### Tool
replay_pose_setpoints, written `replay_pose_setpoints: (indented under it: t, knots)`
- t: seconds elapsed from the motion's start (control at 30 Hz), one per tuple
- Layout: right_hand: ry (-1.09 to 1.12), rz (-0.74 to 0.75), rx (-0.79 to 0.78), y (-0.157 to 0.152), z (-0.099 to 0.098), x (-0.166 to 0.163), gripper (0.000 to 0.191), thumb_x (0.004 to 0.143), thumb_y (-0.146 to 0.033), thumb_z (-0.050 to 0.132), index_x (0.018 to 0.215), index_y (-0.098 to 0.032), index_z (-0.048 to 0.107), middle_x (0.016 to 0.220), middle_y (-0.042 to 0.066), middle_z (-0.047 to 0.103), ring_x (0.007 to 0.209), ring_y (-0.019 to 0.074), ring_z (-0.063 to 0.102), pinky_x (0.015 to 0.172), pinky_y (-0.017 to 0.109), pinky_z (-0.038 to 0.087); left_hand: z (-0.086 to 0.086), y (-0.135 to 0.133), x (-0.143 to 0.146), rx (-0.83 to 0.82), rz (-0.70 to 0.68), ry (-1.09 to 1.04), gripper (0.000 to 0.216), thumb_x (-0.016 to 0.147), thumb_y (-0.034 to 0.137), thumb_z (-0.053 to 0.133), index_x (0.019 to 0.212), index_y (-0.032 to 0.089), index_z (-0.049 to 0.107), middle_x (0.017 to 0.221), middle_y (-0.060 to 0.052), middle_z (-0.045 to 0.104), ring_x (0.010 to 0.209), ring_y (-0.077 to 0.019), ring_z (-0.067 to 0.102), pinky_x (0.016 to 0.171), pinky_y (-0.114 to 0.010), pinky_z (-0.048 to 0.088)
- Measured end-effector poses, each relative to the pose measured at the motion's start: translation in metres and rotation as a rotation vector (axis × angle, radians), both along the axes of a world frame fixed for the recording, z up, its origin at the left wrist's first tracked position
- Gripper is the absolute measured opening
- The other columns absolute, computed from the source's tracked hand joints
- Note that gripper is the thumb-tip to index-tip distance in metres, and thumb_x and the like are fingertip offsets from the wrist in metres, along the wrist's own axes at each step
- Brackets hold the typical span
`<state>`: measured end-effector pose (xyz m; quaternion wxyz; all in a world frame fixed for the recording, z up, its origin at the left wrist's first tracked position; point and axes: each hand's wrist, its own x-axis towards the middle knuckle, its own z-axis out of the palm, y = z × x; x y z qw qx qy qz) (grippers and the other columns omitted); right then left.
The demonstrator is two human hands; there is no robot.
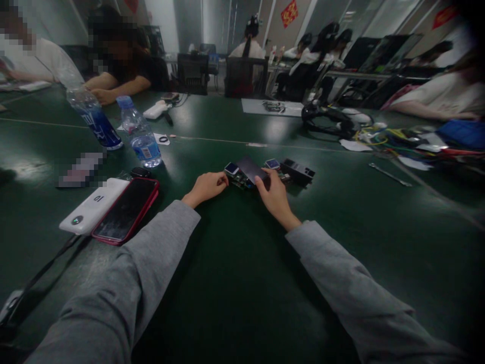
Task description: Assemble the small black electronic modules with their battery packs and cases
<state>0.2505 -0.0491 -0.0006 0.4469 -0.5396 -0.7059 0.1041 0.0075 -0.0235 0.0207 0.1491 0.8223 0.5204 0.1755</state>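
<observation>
My right hand (pixel 273 194) grips a thin dark rectangular panel (pixel 248 168), with the thumb over its near edge. The panel is tilted above a green circuit board (pixel 239 181) and hides part of it. At the board's left end is a small blue-screened module (pixel 232 168), and my left hand (pixel 210 187) is right beside it. The left fingers are curled closed, and whatever is in them is hidden. Another small blue-screened module (pixel 272 163) shows behind my right hand. A black box-shaped casing (pixel 297 172) lies just to the right.
To the left lie a white power bank (pixel 94 205), a red-cased phone (pixel 127 210) and two water bottles, the nearer one (pixel 142 134) upright. A wrench (pixel 390 174) and tangled cables (pixel 379 134) lie at right. A white sheet (pixel 253 106) is farther back. Other people sit around.
</observation>
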Motion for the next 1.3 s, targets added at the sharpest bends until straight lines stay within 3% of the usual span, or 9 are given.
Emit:
replay_pose_setpoints:
  t: [1.3]
  knots:
    - [0.005, 0.004, -0.014, 0.0007, 0.0016, -0.0006, 0.042, 0.096, -0.051, 0.05, 0.123, -0.019, 0.053, 0.119, 0.016, 0.063, 0.108, 0.0315, 0.061, 0.093, 0.05, 0.049, -0.0021, 0.0017, -0.0005, 0.003, -0.004, 0.003, 0.018, 0.09, 0.029, 0.054, 0.1, 0.023, 0.068, 0.085, 0.0, 0.069, 0.074, -0.0144, 0.061, 0.065, -0.027, 0.043]
